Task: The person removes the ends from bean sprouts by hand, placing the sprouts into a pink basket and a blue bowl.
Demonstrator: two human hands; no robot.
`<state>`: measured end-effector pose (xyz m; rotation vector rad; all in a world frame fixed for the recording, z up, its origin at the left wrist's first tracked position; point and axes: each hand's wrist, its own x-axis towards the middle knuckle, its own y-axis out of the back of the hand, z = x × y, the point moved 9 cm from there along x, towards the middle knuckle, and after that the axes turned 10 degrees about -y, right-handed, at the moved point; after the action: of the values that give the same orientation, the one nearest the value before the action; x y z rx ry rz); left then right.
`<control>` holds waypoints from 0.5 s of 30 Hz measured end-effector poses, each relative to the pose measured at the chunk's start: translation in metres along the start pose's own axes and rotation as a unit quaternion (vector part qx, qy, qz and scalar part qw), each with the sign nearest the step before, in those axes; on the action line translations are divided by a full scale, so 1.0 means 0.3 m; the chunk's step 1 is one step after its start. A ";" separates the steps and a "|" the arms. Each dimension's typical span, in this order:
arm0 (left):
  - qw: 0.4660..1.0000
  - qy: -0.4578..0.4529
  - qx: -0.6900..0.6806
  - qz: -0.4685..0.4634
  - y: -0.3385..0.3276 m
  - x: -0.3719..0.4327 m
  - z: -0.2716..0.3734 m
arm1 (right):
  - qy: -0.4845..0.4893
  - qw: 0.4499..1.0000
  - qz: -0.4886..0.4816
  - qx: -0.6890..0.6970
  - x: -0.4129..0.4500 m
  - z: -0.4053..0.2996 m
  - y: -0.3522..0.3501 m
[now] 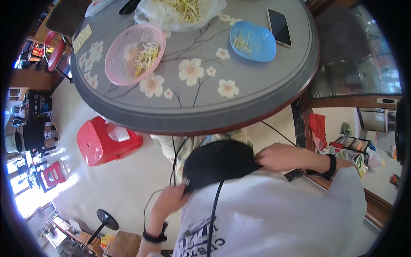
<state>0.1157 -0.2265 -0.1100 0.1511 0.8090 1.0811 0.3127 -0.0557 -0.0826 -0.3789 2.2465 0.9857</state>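
Observation:
Below the table edge, my left hand (171, 197) holds one side of a black cloth (221, 160) at my waist, by the hem of a white shirt. My right hand (279, 157) grips the opposite side, its fingers bent into the fabric. On the table, a pink plastic basket (123, 57) holds a small pile of bean sprouts (147, 57). A clear plastic bag (154, 19) with more sprouts lies behind it. Thin sprout roots (242, 44) are in a blue plastic dish (253, 53), beside a smartphone (279, 27).
The round table (199, 117) has a grey floral cover. A red plastic stool (93, 141) lies on its side on the floor at left. Thin black cables hang near my left hand and over the shirt. Cardboard boxes (123, 245) and a fan stand at lower left; bagged goods are at right.

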 end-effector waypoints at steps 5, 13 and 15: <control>0.995 -0.080 0.060 0.025 0.022 0.097 0.077 | -0.074 0.995 0.061 0.040 -0.071 0.092 -0.081; 0.996 0.084 0.021 -0.025 -0.053 -0.087 -0.162 | 0.013 0.985 0.173 0.021 0.095 -0.062 -0.032; 0.990 0.120 0.060 -0.035 -0.039 -0.078 -0.172 | -0.011 0.985 0.169 0.024 0.108 -0.031 -0.036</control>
<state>0.0854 -0.2653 -0.1403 0.0935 1.0901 0.9956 0.2894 -0.0700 -0.1052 0.0378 2.3548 1.0949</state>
